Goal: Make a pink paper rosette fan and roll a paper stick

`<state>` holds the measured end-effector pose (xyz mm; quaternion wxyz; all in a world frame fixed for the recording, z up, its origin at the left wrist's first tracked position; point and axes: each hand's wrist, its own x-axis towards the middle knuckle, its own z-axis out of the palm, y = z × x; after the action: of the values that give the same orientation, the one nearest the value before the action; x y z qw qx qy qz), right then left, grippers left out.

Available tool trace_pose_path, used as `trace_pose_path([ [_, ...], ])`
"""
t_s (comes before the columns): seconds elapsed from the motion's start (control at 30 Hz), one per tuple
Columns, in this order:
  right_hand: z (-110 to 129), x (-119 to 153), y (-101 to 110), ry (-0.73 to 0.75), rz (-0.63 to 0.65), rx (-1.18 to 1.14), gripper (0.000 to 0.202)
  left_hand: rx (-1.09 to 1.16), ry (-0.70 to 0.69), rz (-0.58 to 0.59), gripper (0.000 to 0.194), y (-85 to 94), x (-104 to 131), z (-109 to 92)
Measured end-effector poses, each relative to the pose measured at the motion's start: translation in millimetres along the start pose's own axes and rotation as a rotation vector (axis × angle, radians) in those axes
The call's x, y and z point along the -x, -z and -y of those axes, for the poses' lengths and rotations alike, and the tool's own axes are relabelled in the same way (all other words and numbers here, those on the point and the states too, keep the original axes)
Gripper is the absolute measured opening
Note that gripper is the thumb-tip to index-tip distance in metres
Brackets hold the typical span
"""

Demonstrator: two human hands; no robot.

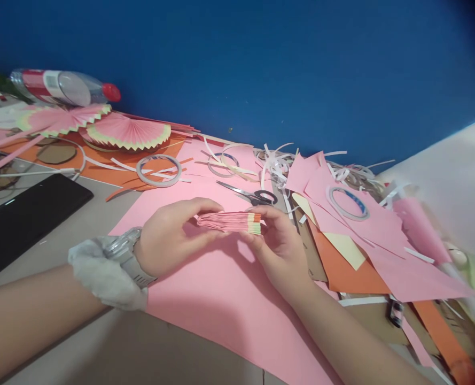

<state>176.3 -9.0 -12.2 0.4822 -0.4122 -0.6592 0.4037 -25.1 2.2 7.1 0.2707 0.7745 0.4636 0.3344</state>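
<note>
Between my two hands is a thick accordion-folded paper stack (229, 222), mostly pink, with orange, pale yellow and green at its right end. My left hand (177, 230) pinches its left end between thumb and fingers. At the other end, my right hand (279, 248) grips the coloured edge. Both hands hold the stack just above a large pink paper sheet (205, 289). Behind the stack lie scissors with black handles (263, 198). Two finished pink paper fans with zigzag yellow-green edges, one of them the nearer fan (127, 131), rest at the back left.
Tape rolls (159, 171) lie at the back, and another tape roll (348, 203) sits on pink sheets at right. A black phone (32, 214) is at left. A plastic bottle (64, 87) lies along the blue wall (261, 69). Paper strips (277, 166) are heaped behind.
</note>
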Motion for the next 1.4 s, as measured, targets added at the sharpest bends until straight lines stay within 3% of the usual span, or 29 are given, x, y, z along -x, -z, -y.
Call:
trace_pose_path([
  [0.3,3.9,1.7,-2.4,0.049,0.051,0.014,0.028,-0.052,-0.088,-0.026,0.010,0.0,3.1,-5.3],
  [0.9,0.2,3.6,-0.9,0.109,0.025,0.126,0.027,-0.027,-0.005,0.001,0.016,-0.1,1.2,0.3],
  [1.13,2.7,1.2,0.4,0.104,-0.083,0.146,0.023,-0.068,-0.092,0.028,0.023,1.3,-3.6,1.6],
  [1.4,2.7,0.6,-1.4,0.026,-0.035,0.001,0.016,-0.086,-0.216,0.012,0.019,0.9,2.5,-1.2],
])
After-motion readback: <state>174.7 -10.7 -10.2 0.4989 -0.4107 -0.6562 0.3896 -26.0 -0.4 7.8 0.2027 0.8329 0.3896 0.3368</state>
